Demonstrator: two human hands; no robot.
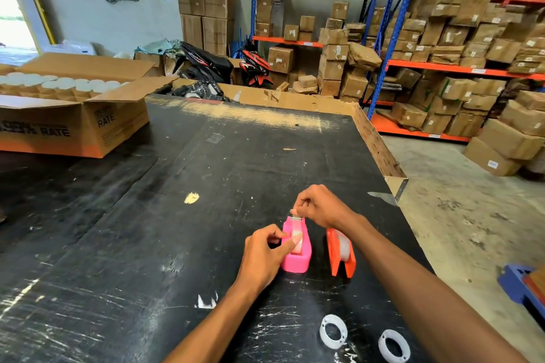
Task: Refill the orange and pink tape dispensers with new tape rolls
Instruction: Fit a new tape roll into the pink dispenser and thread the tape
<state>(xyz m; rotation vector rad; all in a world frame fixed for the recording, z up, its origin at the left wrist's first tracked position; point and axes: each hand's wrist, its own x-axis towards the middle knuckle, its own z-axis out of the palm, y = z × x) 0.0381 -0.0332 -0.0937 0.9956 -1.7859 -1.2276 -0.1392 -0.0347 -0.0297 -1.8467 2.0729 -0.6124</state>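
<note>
Pinching the free end of the tape [295, 213] between thumb and fingertips of the right hand [320, 207], just above the metal cutter at the far end of the pink dispenser [295, 255]. Pressing down on the tape roll [296, 242] seated in that dispenser with the left hand [264, 253], thumb lying across the roll's top and fingers curled against the dispenser's left side. Standing on the black worktable [177, 215], the pink dispenser, with the orange dispenser [340, 253] just beside it to the right, apart from it and already carrying a clear roll [343, 247]. Reaching over the orange dispenser's far end with the right forearm. Lying flat near the table's close edge, two empty white cores [333, 331], side by side and well apart from the dispensers. Sitting at the table's far left, an open cardboard box [73, 124] filled with white rolls. Lining the right side of the room, orange and blue shelving [442, 68] stacked with brown parcels.
</note>
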